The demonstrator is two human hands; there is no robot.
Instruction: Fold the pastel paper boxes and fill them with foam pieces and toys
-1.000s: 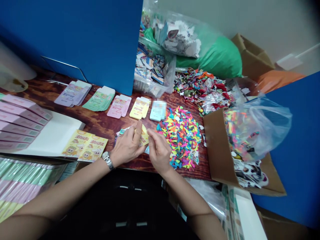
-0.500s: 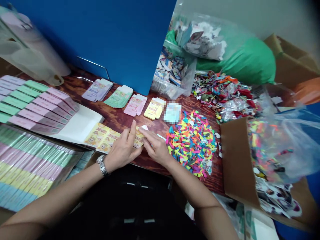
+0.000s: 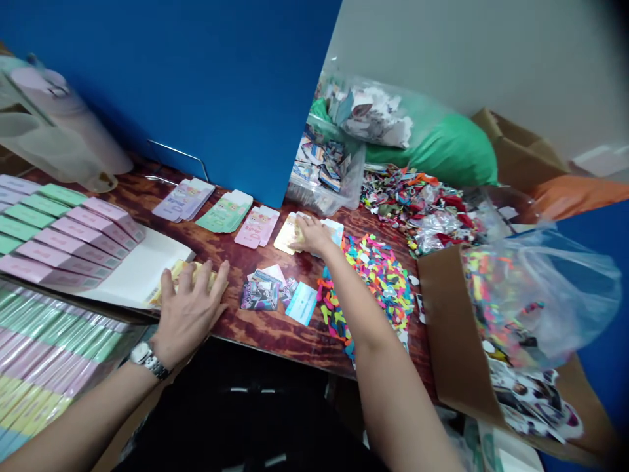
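My left hand (image 3: 189,309), with a watch on the wrist, lies flat with fingers spread on the yellow printed packets (image 3: 173,275) beside a white sheet. My right hand (image 3: 312,233) reaches forward to the small stack of flat yellow boxes (image 3: 287,235) in the row at the back, fingers curled on its edge. Between the hands lie a few small picture cards (image 3: 269,290) and a light blue card (image 3: 301,303) on the wooden table (image 3: 265,331).
Flat box stacks in lilac (image 3: 183,198), green (image 3: 225,211) and pink (image 3: 257,226) line a blue partition (image 3: 196,85). A heap of bright paper shapes (image 3: 381,278), a cardboard box (image 3: 455,341) with a plastic bag, and a clear bin of cards (image 3: 325,172) stand at right. Filled boxes (image 3: 63,229) lie at left.
Both hands were together holding a yellow packet. Now they are apart: the left has moved left onto the yellow packets, the right has reached forward to the yellow box stack. The cards lie uncovered.
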